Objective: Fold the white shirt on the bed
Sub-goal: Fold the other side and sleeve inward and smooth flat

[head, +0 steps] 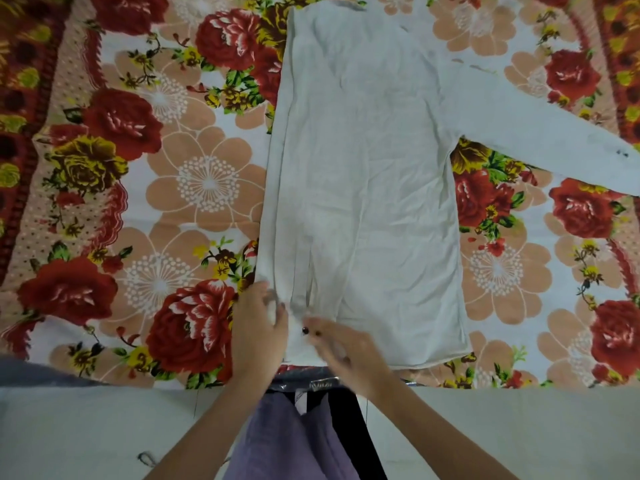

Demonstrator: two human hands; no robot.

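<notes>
Our left hand [258, 327] and right hand [341, 344] pinch hem of white cotton long-sleeved shirt [363, 161] on floral bedspread [166, 188]; uneven tug risks skewing fold.

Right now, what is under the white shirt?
The flowered bedsheet lies under the white shirt. Its pattern beneath the shirt is hidden. Both hands, left and right, cover the near hem.

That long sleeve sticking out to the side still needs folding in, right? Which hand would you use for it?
Probably the right hand. The unfolded sleeve lies on the right of the white shirt, so it is on that hand's side, while the left hand is at the folded left edge, pinning the hem.
</notes>
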